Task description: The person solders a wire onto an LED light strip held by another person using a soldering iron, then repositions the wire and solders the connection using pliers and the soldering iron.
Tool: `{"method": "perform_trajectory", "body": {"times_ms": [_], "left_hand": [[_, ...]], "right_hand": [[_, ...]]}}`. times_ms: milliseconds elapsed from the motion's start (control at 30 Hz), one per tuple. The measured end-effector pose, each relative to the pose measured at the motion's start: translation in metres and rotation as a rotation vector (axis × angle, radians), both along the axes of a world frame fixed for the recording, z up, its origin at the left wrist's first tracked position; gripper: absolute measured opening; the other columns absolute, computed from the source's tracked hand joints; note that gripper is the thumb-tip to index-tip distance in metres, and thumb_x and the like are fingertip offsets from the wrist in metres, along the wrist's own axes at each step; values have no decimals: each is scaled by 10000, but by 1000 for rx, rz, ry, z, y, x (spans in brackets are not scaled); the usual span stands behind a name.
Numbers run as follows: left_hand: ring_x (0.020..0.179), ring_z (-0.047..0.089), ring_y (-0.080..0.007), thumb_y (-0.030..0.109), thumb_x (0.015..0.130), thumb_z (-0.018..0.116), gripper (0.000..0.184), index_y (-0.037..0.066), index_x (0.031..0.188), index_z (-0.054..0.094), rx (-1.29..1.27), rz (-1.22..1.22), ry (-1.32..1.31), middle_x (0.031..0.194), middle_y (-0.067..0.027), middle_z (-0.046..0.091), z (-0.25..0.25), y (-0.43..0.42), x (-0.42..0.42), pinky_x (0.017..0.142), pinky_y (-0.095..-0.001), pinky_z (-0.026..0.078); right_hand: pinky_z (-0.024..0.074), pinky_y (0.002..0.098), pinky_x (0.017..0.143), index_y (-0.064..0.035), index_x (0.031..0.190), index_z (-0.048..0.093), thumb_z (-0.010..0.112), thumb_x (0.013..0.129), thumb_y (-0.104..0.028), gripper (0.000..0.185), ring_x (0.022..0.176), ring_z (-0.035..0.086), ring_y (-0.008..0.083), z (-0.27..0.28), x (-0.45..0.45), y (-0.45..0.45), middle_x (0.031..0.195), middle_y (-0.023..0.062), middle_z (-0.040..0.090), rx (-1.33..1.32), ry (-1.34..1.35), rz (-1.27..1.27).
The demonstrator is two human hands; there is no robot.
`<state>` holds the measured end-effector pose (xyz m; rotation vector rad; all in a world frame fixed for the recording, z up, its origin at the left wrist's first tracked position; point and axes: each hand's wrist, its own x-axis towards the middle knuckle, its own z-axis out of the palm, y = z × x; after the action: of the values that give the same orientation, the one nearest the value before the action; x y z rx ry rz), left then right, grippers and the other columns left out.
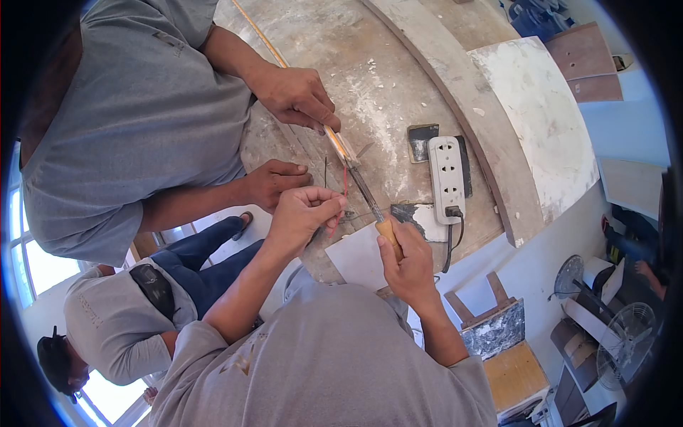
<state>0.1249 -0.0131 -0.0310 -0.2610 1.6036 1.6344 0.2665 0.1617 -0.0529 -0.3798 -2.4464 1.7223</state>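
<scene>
My right hand (pixel 410 263) is wrapped round the wooden handle of a soldering iron (pixel 366 193), whose metal shaft points up and left. Its tip is at or very near the end of a thin strip with an orange-yellow line (pixel 334 140); exact contact is hard to make out. Between thumb and fingertips, my left hand (pixel 302 217) pinches a thin red wire (pixel 346 182) that runs up to the same end. A co-worker's hand (pixel 299 97) grips the strip just above it. That person's other hand (pixel 274 183) rests curled beside my left hand.
A white power strip (pixel 447 167) with a black plug lies on the worn worktable (pixel 398 92), near dark flat pieces. A long curved board (pixel 455 85) borders the far side. Another person (pixel 128 313) is at lower left; a fan (pixel 626 341) stands at lower right.
</scene>
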Motion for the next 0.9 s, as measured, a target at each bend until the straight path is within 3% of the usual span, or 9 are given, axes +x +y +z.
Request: {"method": "perform_trajectory", "body": {"times_ms": [900], "left_hand": [[624, 595, -80, 108, 937, 745, 190, -75, 957, 699, -19, -23, 5, 808, -62, 679, 5, 3, -2, 536, -229, 491]], "right_hand": [[507, 420, 723, 43, 1281, 610, 659, 927, -33, 365, 810, 628, 386, 1, 1, -1, 929, 205, 609, 28, -12, -8]]}}
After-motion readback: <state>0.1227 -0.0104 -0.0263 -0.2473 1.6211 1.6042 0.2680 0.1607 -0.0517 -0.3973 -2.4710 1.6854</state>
